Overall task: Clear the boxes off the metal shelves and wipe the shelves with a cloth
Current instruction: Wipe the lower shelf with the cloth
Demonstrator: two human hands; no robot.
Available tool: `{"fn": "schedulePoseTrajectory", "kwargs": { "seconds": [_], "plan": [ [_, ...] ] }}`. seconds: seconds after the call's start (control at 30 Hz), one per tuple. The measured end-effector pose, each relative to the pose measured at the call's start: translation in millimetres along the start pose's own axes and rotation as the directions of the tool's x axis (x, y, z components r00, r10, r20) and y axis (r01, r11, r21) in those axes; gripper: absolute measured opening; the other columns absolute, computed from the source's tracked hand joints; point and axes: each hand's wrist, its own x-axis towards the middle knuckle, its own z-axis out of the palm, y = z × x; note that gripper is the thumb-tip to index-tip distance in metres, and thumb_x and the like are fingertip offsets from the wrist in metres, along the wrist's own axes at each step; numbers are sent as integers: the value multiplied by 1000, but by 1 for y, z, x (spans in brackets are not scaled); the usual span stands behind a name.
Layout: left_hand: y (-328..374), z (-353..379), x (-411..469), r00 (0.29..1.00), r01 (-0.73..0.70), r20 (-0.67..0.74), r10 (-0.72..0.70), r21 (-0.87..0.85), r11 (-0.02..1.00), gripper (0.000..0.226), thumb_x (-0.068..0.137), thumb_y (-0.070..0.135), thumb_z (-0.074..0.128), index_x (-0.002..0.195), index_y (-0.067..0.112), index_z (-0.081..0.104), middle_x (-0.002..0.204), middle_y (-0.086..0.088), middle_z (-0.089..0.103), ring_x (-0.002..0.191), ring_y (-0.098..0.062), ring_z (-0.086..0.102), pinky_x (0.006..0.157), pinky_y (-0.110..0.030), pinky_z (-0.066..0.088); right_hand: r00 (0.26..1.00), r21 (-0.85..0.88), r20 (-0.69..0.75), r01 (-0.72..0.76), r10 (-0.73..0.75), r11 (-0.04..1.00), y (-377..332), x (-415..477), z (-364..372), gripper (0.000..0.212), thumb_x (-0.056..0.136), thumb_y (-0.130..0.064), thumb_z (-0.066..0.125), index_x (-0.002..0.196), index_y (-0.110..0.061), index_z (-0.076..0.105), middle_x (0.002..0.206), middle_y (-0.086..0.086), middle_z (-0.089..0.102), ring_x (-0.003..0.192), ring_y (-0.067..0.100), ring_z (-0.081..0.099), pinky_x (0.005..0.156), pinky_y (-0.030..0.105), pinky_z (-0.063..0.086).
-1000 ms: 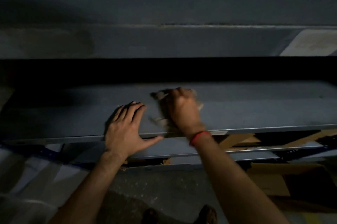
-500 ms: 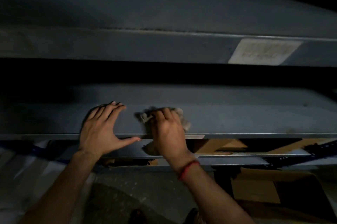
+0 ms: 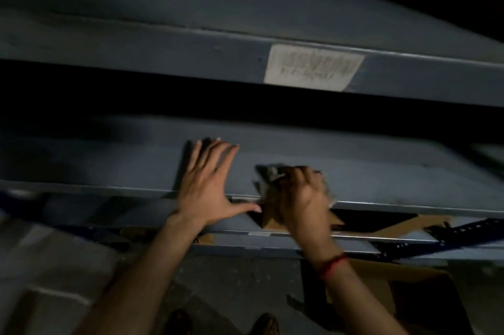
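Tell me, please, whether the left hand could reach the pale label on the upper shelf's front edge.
Probably yes: the left hand lies flat and empty on the shelf, and nothing stands between it and the label above.

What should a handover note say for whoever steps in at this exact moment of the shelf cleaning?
Left hand: open, flat on the middle shelf near its front edge.
Right hand: grips the cloth on the same shelf, beside the left hand; blurred.
Done: no boxes show on the visible stretch of this shelf.
Left: wipe the rest; the dim picture does not show which parts are clean. Cardboard shows on the level below, and a cardboard box sits lower right.
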Motion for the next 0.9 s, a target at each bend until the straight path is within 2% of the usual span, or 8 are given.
{"fn": "schedulePoseTrajectory", "kwargs": {
  "seconds": [0.17,0.3,0.4,0.5,0.63,0.7,0.77,0.9],
  "plan": [
    [13,13,4,996,14,84,-20,64,998,89,69,63,48,143,15,51,146,-5,50,142,-24,40,121,-44,25,981,125,52,178,-186,976,-47,3,31,31,81,-5,64,112,-8,68,106,10,65,97,27,58,90,37,48],
    [12,17,5,994,82,71,-85,51,995,108,63,82,53,143,10,49,148,-6,50,139,-23,45,120,-42,30,968,104,62,235,-242,966,-36,47,40,32,87,-16,51,112,-8,69,106,11,67,97,29,61,89,38,49],
    [9,17,4,998,51,18,-52,58,997,115,63,94,51,142,11,52,147,-3,51,139,-23,45,121,-40,26,980,38,29,198,-199,979,-1,80,38,39,86,-26,41,105,-8,70,98,13,67,91,35,62,83,42,49],
    [13,16,5,999,43,-1,-43,72,996,119,62,99,47,142,11,53,146,-3,52,139,-23,43,120,-41,28,998,-41,27,50,-49,998,53,104,24,43,87,-33,37,100,-7,69,95,18,65,87,40,61,79,42,49],
    [16,13,6,996,73,36,-76,71,995,121,60,101,44,143,13,51,147,-3,50,140,-24,42,119,-44,31,994,-139,-20,-106,104,985,93,77,-9,22,90,-19,55,103,-7,68,102,19,65,95,40,61,86,39,41],
    [16,12,8,996,82,38,-86,89,993,122,60,102,43,143,13,49,146,-4,50,139,-25,42,118,-45,31,991,-136,-39,-131,127,982,88,45,-20,32,83,-6,71,115,-4,66,116,20,64,106,39,59,94,40,45],
    [18,12,8,995,85,48,-91,111,990,122,59,102,43,143,14,50,145,-5,50,138,-26,42,118,-45,31,991,-91,-6,-136,136,987,66,17,-21,47,75,-6,80,120,-4,64,120,19,63,111,35,57,96,45,49],
    [17,17,8,997,64,46,-67,75,995,109,62,88,57,145,17,47,146,-4,49,142,-26,41,121,-45,27,1000,14,11,17,-18,1000,-4,-2,6,33,84,-16,68,116,-10,66,111,11,62,100,29,56,90,41,49]
  ]
}}
